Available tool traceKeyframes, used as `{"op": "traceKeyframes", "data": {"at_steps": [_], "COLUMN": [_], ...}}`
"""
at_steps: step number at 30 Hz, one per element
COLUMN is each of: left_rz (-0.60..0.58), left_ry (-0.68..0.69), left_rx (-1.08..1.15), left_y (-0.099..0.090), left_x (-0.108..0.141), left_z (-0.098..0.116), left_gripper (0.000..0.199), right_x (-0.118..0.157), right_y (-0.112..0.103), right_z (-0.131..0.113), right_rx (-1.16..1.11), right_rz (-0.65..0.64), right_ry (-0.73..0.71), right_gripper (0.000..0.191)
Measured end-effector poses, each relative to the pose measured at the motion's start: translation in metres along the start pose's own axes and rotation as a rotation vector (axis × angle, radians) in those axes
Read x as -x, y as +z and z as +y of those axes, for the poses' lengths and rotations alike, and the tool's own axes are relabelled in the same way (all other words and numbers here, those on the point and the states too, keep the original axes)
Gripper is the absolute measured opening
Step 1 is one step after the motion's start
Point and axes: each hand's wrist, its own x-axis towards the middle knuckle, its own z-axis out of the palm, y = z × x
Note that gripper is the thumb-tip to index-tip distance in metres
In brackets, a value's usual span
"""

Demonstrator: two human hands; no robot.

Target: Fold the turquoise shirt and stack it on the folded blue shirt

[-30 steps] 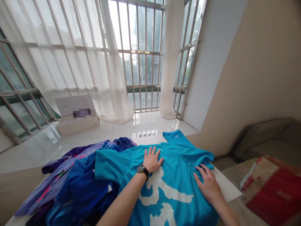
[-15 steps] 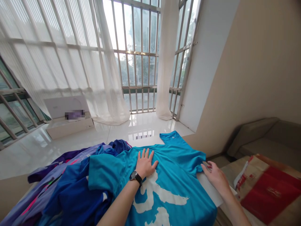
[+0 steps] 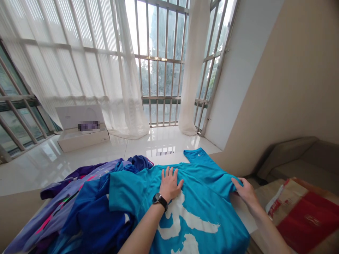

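A turquoise T-shirt (image 3: 201, 197) with large white brush-stroke lettering lies spread out in front of me. My left hand (image 3: 170, 183), with a black watch (image 3: 159, 201) on the wrist, rests flat on its upper part, fingers spread. At the right, my right hand (image 3: 245, 191) pinches the edge of the shirt's right sleeve between thumb and fingers. Part of the shirt's far right corner, with a small white logo, sticks out beyond the shoulder. Under its left sleeve lies a heap of blue and purple clothes (image 3: 87, 204).
An open white box (image 3: 83, 139) stands on the glossy white sill (image 3: 137, 148) by the barred window. Sheer curtains (image 3: 87, 70) hang there. To the right are a brown and red paper bag (image 3: 307, 218) and a grey sofa (image 3: 296, 158).
My right hand has closed on the sleeve edge, where its fingers were looser before. My left hand stays flat on the shirt. The whole view has shifted slightly.
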Motion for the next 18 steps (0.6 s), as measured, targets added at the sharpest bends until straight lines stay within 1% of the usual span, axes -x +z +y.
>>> {"op": "traceKeyframes", "data": {"at_steps": [3, 4, 5, 7, 8, 10, 11, 12, 13, 14, 15, 16, 17, 18], "left_rz": [0.113, 0.128, 0.11, -0.007, -0.099, -0.303, -0.382, -0.428, -0.439, -0.412, -0.358, -0.304, -0.265, -0.246], "left_ry": [0.004, -0.003, -0.026, -0.1, -0.144, -0.234, -0.267, -0.295, -0.321, -0.333, -0.322, -0.294, -0.256, -0.211], "left_rx": [0.118, 0.214, 0.355, 0.671, 0.81, 1.025, 1.09, 1.131, 1.151, 1.131, 1.069, 0.99, 0.913, 0.848], "left_y": [-0.013, -0.019, -0.024, -0.034, -0.038, -0.04, -0.039, -0.038, -0.035, -0.031, -0.028, -0.024, -0.021, -0.018], "left_x": [-0.003, -0.005, -0.006, -0.009, -0.01, -0.009, -0.007, -0.006, -0.004, -0.003, -0.002, -0.001, -0.001, -0.001], "left_z": [0.009, 0.013, 0.017, 0.024, 0.027, 0.029, 0.029, 0.028, 0.026, 0.024, 0.022, 0.02, 0.019, 0.017], "left_gripper": [0.045, 0.042, 0.041, 0.044, 0.049, 0.059, 0.063, 0.066, 0.067, 0.067, 0.068, 0.07, 0.073, 0.074], "right_x": [0.022, 0.032, 0.042, 0.066, 0.079, 0.105, 0.118, 0.13, 0.14, 0.149, 0.155, 0.16, 0.163, 0.165], "right_y": [0.009, 0.015, 0.022, 0.039, 0.048, 0.067, 0.075, 0.083, 0.089, 0.094, 0.096, 0.096, 0.093, 0.088], "right_z": [-0.024, -0.033, -0.043, -0.062, -0.071, -0.084, -0.089, -0.092, -0.094, -0.094, -0.094, -0.092, -0.089, -0.084], "right_rx": [-0.136, -0.161, -0.179, -0.181, -0.167, -0.083, -0.048, -0.015, 0.012, 0.035, 0.057, 0.079, 0.098, 0.115], "right_rz": [0.012, 0.008, -0.001, -0.039, -0.076, -0.211, -0.29, -0.362, -0.427, -0.48, -0.517, -0.537, -0.53, -0.49], "right_ry": [-0.037, -0.063, -0.094, -0.185, -0.255, -0.454, -0.534, -0.592, -0.629, -0.65, -0.664, -0.675, -0.685, -0.688], "right_gripper": [0.047, 0.048, 0.047, 0.041, 0.036, 0.025, 0.019, 0.015, 0.012, 0.012, 0.013, 0.018, 0.024, 0.03]}}
